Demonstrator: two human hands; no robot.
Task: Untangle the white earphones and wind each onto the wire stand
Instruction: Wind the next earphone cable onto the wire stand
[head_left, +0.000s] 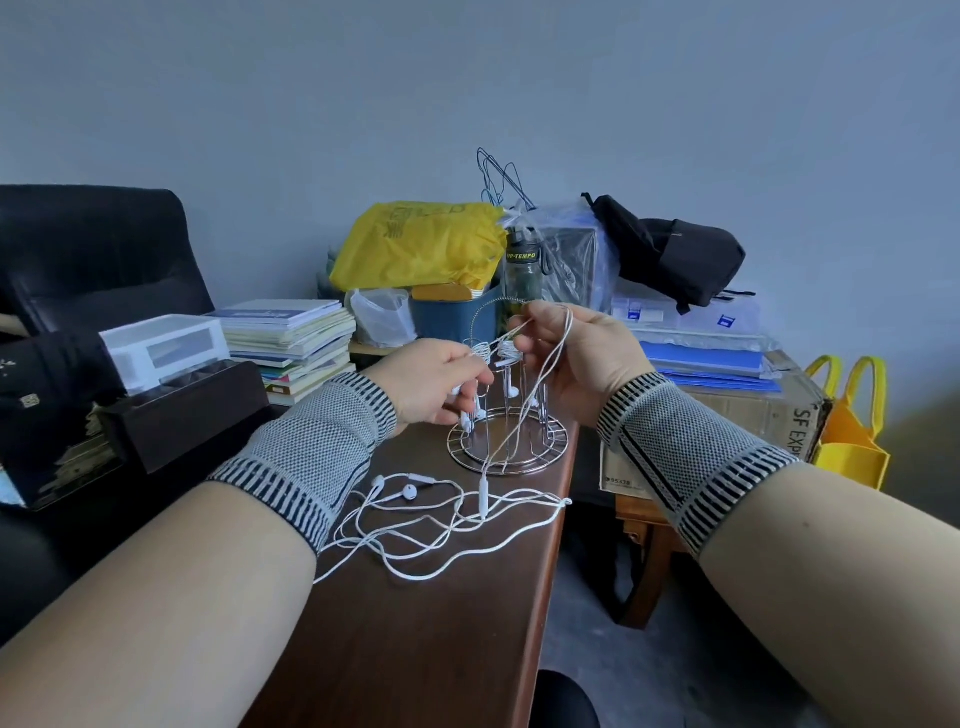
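Observation:
A chrome wire stand with a round base and upright prongs stands on the dark wooden table. White earphone cable is wound on its upper prongs, with earbuds hanging down. My left hand pinches a cable at the stand's left prong. My right hand holds a white cable raised above the stand; it drops to an inline remote. Loose tangled white earphones lie on the table in front of the stand.
A stack of books, a white box and a dark box sit at left. Behind the stand are a yellow bag, a bottle and a black backpack. A cardboard box and the table's edge lie right.

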